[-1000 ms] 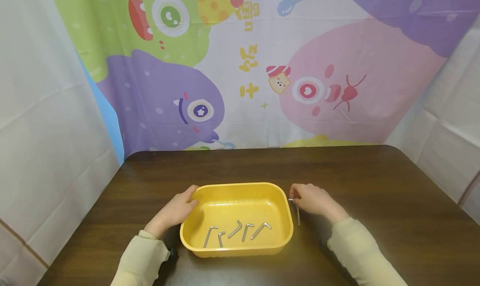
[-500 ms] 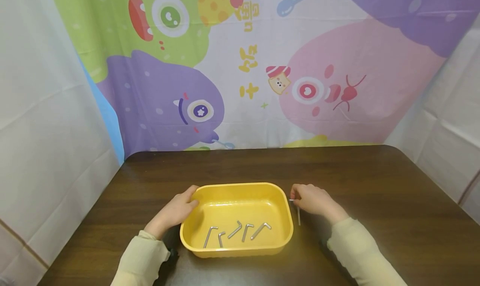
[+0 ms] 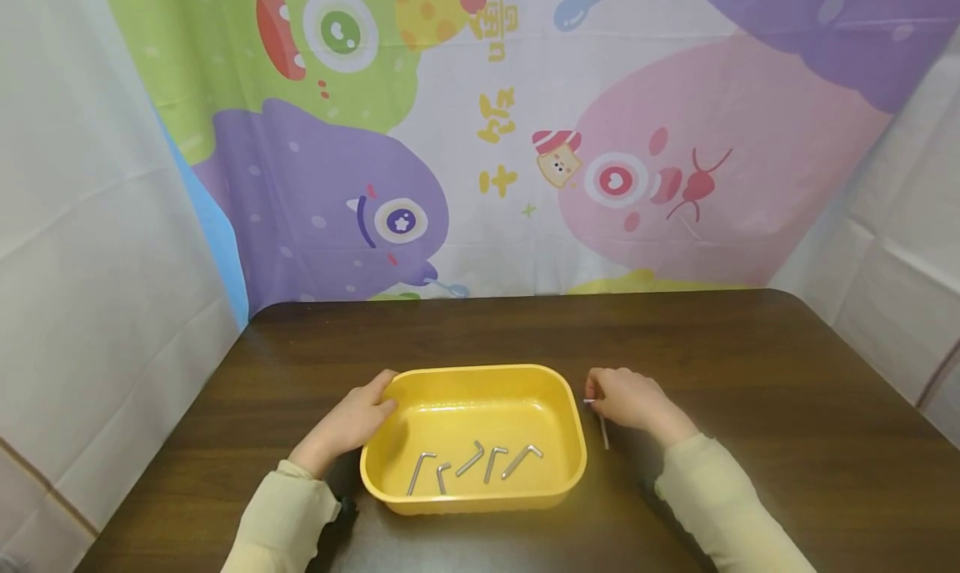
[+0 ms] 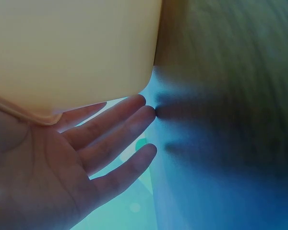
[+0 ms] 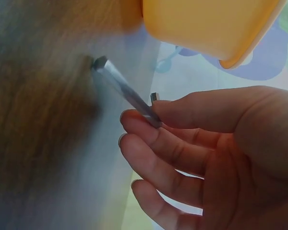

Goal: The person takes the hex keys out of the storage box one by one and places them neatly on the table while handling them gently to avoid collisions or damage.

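While gripping yellow tub at left side with left hand | pinches L-shaped hex key with right hand, right of tub

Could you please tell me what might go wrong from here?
The right hand pinches the held hex key near its bend, with the long arm jutting free, so it might twist or slip onto the table.

The left hand has its thumb over the rim of the yellow tray; a press or tug there could shift the tray and slide the five loose hex keys inside.
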Tool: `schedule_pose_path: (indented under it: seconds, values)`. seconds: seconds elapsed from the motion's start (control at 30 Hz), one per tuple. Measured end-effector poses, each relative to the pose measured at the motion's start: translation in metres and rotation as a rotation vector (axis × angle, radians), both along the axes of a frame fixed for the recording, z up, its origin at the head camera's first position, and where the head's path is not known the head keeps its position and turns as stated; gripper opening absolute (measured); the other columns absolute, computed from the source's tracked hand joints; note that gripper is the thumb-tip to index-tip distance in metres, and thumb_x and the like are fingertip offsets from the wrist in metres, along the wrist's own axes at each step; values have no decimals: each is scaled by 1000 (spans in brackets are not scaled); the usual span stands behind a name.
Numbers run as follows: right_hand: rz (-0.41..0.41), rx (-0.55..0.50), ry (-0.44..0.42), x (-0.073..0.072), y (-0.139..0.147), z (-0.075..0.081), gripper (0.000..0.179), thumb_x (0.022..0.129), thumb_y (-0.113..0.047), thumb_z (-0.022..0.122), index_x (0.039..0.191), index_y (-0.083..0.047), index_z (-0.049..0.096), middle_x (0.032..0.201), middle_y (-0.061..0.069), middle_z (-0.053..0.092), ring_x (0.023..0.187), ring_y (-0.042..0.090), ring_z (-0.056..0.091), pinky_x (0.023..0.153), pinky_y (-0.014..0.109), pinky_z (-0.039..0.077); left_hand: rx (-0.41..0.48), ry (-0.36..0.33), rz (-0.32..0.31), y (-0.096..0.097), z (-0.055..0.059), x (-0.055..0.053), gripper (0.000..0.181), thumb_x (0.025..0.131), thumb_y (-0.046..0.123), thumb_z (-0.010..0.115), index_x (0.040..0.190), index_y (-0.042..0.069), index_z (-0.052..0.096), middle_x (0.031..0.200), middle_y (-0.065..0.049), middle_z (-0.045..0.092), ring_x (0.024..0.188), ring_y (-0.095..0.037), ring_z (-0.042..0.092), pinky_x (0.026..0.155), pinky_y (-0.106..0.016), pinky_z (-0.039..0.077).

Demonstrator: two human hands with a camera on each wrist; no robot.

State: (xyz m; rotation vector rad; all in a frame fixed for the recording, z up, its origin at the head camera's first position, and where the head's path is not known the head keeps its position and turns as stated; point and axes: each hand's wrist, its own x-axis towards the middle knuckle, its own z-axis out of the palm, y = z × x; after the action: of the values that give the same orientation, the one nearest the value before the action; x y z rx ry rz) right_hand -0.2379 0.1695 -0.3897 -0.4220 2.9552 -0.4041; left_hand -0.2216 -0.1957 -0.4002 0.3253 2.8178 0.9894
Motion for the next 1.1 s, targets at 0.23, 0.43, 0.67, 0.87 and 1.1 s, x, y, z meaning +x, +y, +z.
schedule_pose_path:
  seconds: [0.23,0.43,0.67,0.87,1.1]
  values:
    - [-19,12,-12,0,0,0,6,77,-13,60,79,-15,55,67,-2,51,63,16,47,55,32,35,-2,-2,-1,-1,-1,0,36,92,13,42,127,7,42,115,-16,57,85,-19,56,72,-33,47]
    - [-41,18,-11,-2,2,-1,5,77,-15,61,79,-15,56,70,-2,53,64,15,48,55,32,37,1,1,-1,0,-1,0,36,92,13,42,127,7,42,116,-16,56,85,-20,56,72,-34,47]
    - [-46,16,-17,-2,1,0,6,79,-17,61,76,-15,56,69,-2,53,64,15,49,56,32,38,2,1,-1,0,-2,-1,36,92,13,43,127,7,42,116,-16,56,86,-20,56,74,-35,47]
    - [-66,15,-26,-3,1,0,7,79,-18,61,75,-15,56,70,-2,54,64,15,49,56,32,38,6,-4,0,0,-1,-1,35,92,12,43,127,6,42,115,-16,56,84,-20,56,72,-34,47]
    - [-64,18,-16,-4,2,-3,7,79,-18,61,75,-15,56,70,-2,54,64,16,49,56,32,38,12,-13,-5,0,0,0,35,92,12,42,126,6,42,114,-17,57,83,-20,56,70,-33,47]
